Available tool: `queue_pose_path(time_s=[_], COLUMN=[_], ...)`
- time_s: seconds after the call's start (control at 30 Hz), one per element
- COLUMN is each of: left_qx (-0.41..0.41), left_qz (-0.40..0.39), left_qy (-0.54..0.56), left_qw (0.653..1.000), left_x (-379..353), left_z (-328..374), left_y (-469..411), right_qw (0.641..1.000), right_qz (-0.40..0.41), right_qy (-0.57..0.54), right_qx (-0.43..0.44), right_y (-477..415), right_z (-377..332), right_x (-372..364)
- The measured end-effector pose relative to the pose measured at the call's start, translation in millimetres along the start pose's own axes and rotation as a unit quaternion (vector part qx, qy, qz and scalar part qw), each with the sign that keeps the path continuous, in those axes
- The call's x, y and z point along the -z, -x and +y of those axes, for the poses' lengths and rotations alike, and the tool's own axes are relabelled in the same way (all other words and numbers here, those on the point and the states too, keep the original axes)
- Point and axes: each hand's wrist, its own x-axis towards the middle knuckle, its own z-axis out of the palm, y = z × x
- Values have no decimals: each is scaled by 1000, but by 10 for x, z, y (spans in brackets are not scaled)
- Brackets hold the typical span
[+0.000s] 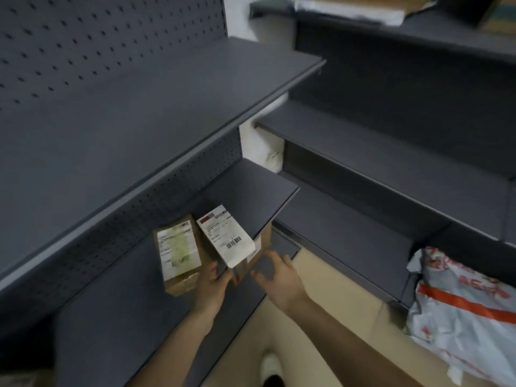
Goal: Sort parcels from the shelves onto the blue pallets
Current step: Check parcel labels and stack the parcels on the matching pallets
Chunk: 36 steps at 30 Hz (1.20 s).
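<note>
Two small brown cardboard parcels rest on a dark grey lower shelf [117, 317]. The left parcel [178, 255] carries a pale yellowish label. The right parcel [226, 236] carries a white label with barcodes and juts over the shelf's front edge. My left hand [215, 286] grips the near end of the white-labelled parcel from below. My right hand [275, 275] hovers just right of that parcel with fingers spread, close to its brown side, holding nothing. No blue pallet is in view.
A wide grey shelf [125, 107] overhangs above. More grey shelves [377, 169] step along the right. A white and orange poly mailer [460, 308] lies at the lower right. Parcels [363, 7] sit on the top right shelf. Beige floor [293, 344] and a shoe [270, 367] show below.
</note>
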Motion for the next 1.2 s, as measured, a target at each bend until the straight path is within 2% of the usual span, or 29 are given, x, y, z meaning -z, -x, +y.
queue_pose_path(time_s=[0.13,0.33,0.5,0.57,0.7,0.83,0.93,1.0,1.2], left_qx=[74,155,120,114,47,12,27,6,-29], left_qz=[51,107,135,142,177,250,330,369,485], left_qy=[70,44,-68,-82,-86,-1,25,33,90], left_qw=[993,981,981,980,979,968,943,929,870], left_x=[-242,-353,-428,-432,-445,-461,-375,-261,359], left_z=[71,-9,27,38,104,234,345,374,262], left_y=[-853,-1696,-1834,-1762,-1428,-765,-35,460,1921], right_qw=[999,998,996,996,992,984,969,955,891], right_qz=[-30,-51,-82,-87,-104,-112,-134,-164,-259], right_qy=[-24,4,-18,-30,-38,10,31,31,18], right_qx=[-19,-44,-14,5,57,140,205,244,372], right_y=[-905,-1786,-1999,-1966,-1780,-1413,-958,-595,631], right_z=[178,325,312,311,254,89,-142,-347,-1008], right_x=[-275,-611,-672,-613,-376,-108,107,227,98])
